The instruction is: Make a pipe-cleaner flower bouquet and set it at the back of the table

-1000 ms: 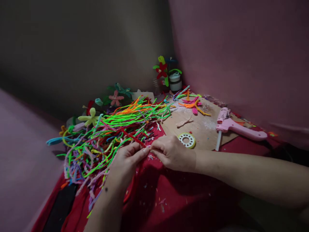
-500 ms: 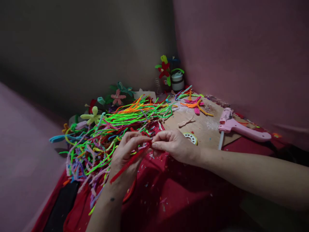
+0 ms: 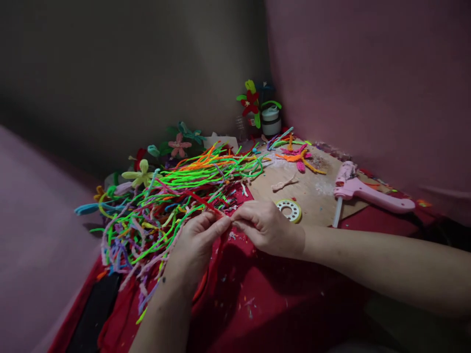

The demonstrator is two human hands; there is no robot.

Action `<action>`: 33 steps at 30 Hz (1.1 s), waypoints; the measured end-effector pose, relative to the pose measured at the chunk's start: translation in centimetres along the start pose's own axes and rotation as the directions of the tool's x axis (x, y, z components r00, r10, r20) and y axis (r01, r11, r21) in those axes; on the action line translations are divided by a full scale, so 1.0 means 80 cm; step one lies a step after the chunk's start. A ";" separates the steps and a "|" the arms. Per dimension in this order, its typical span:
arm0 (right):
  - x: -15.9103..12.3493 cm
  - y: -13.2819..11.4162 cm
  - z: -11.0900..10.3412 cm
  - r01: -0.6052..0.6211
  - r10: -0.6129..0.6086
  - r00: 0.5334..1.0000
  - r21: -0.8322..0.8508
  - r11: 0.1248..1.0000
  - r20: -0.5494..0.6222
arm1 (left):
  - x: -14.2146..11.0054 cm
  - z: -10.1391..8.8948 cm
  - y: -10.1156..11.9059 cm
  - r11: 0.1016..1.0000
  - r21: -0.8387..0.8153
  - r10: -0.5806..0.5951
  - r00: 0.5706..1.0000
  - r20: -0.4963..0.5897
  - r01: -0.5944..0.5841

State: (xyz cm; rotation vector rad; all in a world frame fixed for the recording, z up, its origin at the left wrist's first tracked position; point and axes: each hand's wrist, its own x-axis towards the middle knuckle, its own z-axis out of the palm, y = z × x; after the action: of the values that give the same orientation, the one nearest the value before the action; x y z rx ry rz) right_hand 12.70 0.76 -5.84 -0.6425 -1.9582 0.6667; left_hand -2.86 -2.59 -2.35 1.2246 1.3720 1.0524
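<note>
A red pipe cleaner [image 3: 204, 201] is pinched between the thumb and fingers of my left hand [image 3: 200, 236]; one stretch of it slants up and left over the pile. My right hand [image 3: 263, 226] meets the left at the fingertips, closed in a pinch on the same red pipe cleaner, whose gripped part is mostly hidden by the fingers. Both hands hover above the red cloth [image 3: 265, 284]. Just left of them lies a heap of colourful pipe cleaners [image 3: 195, 176], green, orange, purple and pink. Beside the right hand rests a round yellow-edged spool [image 3: 290, 211].
A pink glue gun [image 3: 379, 195] lies on the right, its glue stick pointing down. Pink and orange twisted pieces [image 3: 298, 158] sit on the board [image 3: 312, 186]. Behind stand pipe-cleaner flowers [image 3: 250, 102] and a white jar [image 3: 271, 122]. A dark flat object [image 3: 93, 314] lies front left.
The red pipe cleaner has swung from pointing down-left across my left wrist to pointing up-left. My left hand has turned, with its thumb now on top; both hands still meet at the fingertips.
</note>
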 end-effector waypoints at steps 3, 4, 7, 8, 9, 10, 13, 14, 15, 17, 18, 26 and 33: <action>0.007 0.001 0.000 -0.249 0.237 0.968 0.244 0.937 0.079 | 0.001 -0.001 0.003 0.983 0.151 0.113 0.993 -0.042 -0.105; 0.009 0.002 0.000 -0.337 0.313 0.942 0.348 0.875 0.125 | 0.001 -0.003 0.004 0.977 0.176 0.127 0.991 -0.047 -0.117; 0.015 0.003 -0.001 -0.536 0.458 0.841 0.568 0.625 0.289 | 0.004 -0.010 0.004 0.980 0.169 0.118 0.991 -0.061 -0.107; 0.016 0.003 -0.001 -0.579 0.486 0.809 0.589 0.564 0.330 | 0.005 -0.012 0.003 0.980 0.166 0.119 0.991 -0.067 -0.107; 0.017 0.002 -0.002 -0.608 0.509 0.785 0.593 0.527 0.352 | 0.006 -0.013 0.002 0.977 0.179 0.132 0.988 -0.077 -0.117; 0.018 0.002 -0.002 -0.623 0.526 0.772 0.591 0.512 0.358 | 0.007 -0.013 0.001 0.969 0.208 0.158 0.983 -0.093 -0.136; 0.019 0.001 -0.004 -0.626 0.552 0.767 0.570 0.532 0.328 | 0.007 -0.008 -0.002 0.891 0.388 0.311 0.939 -0.146 -0.235; 0.019 0.000 -0.004 -0.625 0.555 0.768 0.561 0.543 0.319 | 0.006 -0.006 -0.003 0.847 0.460 0.375 0.914 -0.159 -0.267; 0.019 0.000 -0.004 -0.624 0.558 0.770 0.551 0.554 0.310 | 0.005 -0.004 -0.004 0.797 0.527 0.435 0.886 -0.163 -0.294; 0.018 0.001 -0.003 -0.615 0.561 0.778 0.525 0.588 0.283 | 0.003 -0.001 -0.005 0.702 0.631 0.525 0.838 -0.148 -0.329; 0.017 0.002 -0.002 -0.604 0.554 0.788 0.509 0.613 0.268 | 0.002 0.000 -0.004 0.672 0.661 0.545 0.827 -0.136 -0.333; 0.008 -0.002 -0.004 0.058 -0.045 0.993 0.117 0.991 -0.114 | -0.006 -0.008 0.009 0.870 0.437 0.226 0.972 0.063 -0.230; 0.008 -0.001 -0.009 0.289 -0.318 0.946 -0.267 0.919 -0.069 | -0.011 0.001 0.015 0.841 0.483 0.192 0.969 0.156 -0.244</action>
State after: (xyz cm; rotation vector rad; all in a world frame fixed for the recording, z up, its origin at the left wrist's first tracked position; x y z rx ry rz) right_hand 13.03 1.24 -5.11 -0.4990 -1.9983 0.1839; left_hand -2.59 -3.34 -1.04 1.8294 1.5016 0.7870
